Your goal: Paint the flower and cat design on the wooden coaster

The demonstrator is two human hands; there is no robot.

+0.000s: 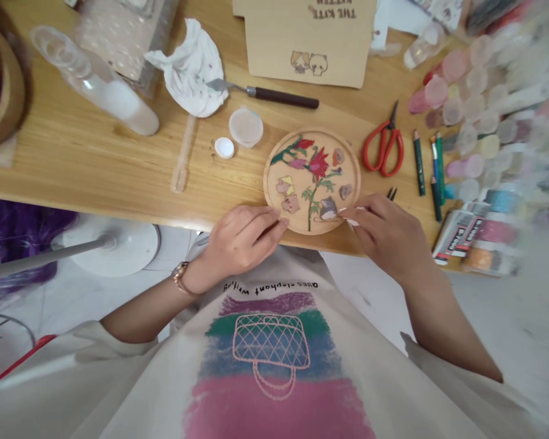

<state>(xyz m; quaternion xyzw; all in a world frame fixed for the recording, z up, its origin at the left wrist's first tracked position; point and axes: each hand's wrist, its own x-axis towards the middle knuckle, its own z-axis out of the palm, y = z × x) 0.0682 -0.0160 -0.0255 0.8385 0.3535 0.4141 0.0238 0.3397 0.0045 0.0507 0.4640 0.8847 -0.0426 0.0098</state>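
A round wooden plate (297, 139) lies by the table's front edge, decorated with a red flower (319, 164) on a green stem and several small animal shapes. My left hand (244, 238) is at its front left rim, fingers closed against the edge. On the right, my right hand (388, 235) pinches a small piece of white tissue (350, 221). Its fingertips touch or nearly touch a grey-and-white animal shape (328, 208) on the plate's lower right. The fingers partly cover the tissue, so its full shape is hidden.
Red-handled scissors (383, 146) and several pencils (419, 164) lie right of the plate, before many small paint bottles (466, 137). Behind are a palette knife (283, 97), crumpled white tissue (194, 67) and a cardboard piece (306, 36). A clear bottle (114, 100) lies left.
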